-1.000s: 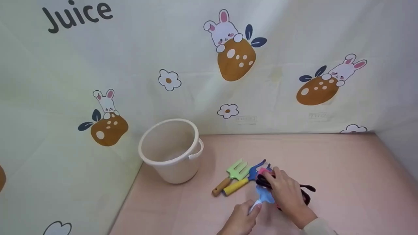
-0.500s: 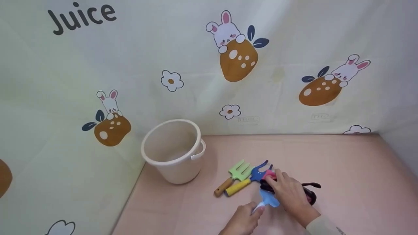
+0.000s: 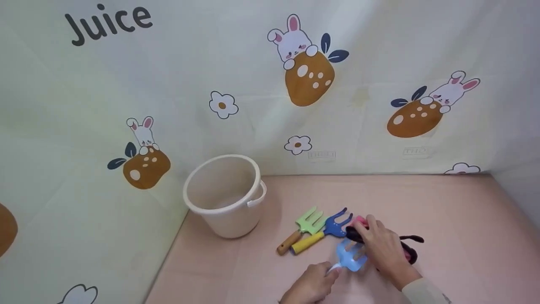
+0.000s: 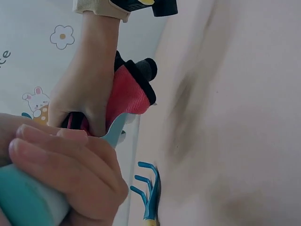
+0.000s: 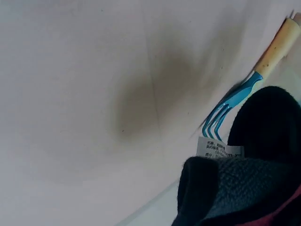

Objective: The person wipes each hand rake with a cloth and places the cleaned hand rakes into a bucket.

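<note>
My left hand [image 3: 310, 280] grips the pale handle of a light blue hand fork [image 3: 351, 255], whose slotted head points up toward my right hand. The right hand [image 3: 384, 249] holds a pink-and-black fabric item [image 4: 129, 92], close by the fork's head. In the right wrist view the fabric's black trim, grey fleecy lining [image 5: 240, 181] and a printed white label [image 5: 218, 148] show. A dark strap [image 3: 413, 239] sticks out to its right in the head view. My right hand covers much of the fabric, so its kind cannot be told.
A blue hand cultivator [image 3: 336, 226] with a yellow handle lies on the pinkish tabletop [image 3: 447, 211], beside a green hand fork [image 3: 311, 223] with a wooden handle. A cream bucket [image 3: 230, 221] stands at the back left. Printed cloth [image 3: 358, 126] hangs behind.
My right hand has shifted to the right with the fabric item, uncovering more of the light blue fork's head and the cultivator's prongs. My left hand keeps its grip.
</note>
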Action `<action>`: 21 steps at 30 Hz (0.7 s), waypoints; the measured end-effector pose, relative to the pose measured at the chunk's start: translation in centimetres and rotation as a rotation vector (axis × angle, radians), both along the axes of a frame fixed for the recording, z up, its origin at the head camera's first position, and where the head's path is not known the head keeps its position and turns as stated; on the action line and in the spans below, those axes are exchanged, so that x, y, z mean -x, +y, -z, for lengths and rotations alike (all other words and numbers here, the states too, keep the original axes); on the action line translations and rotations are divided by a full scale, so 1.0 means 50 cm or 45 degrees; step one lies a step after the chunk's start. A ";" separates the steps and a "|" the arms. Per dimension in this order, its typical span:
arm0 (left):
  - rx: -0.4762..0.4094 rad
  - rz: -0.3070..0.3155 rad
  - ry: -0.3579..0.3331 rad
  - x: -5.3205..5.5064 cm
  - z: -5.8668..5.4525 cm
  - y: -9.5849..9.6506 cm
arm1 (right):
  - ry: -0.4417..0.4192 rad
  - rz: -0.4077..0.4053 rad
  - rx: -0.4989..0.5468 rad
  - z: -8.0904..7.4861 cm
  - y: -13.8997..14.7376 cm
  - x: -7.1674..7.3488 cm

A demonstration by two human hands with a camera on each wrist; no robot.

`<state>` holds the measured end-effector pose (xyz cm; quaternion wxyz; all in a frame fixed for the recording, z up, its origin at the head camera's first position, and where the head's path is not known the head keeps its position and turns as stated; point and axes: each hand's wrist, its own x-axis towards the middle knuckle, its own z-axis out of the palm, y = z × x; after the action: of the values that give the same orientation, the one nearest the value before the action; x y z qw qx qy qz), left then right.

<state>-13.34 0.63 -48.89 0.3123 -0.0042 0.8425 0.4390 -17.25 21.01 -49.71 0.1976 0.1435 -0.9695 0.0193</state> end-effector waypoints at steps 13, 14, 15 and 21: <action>-0.191 -0.179 0.001 -0.002 -0.009 -0.083 | -0.110 0.286 0.573 0.010 0.096 -0.006; -0.214 -0.168 0.032 -0.001 -0.013 -0.091 | -0.112 0.292 0.605 0.010 0.097 -0.006; -0.222 -0.157 0.051 0.000 -0.018 -0.099 | -0.121 0.296 0.632 0.009 0.097 -0.007; -0.273 -0.042 0.297 0.009 -0.049 -0.151 | -0.152 0.294 0.700 0.010 0.098 -0.012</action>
<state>-13.80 -6.91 -46.44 0.2036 0.0663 0.8213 0.5288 -16.63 25.90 -50.23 0.1727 -0.0278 -0.9477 0.2670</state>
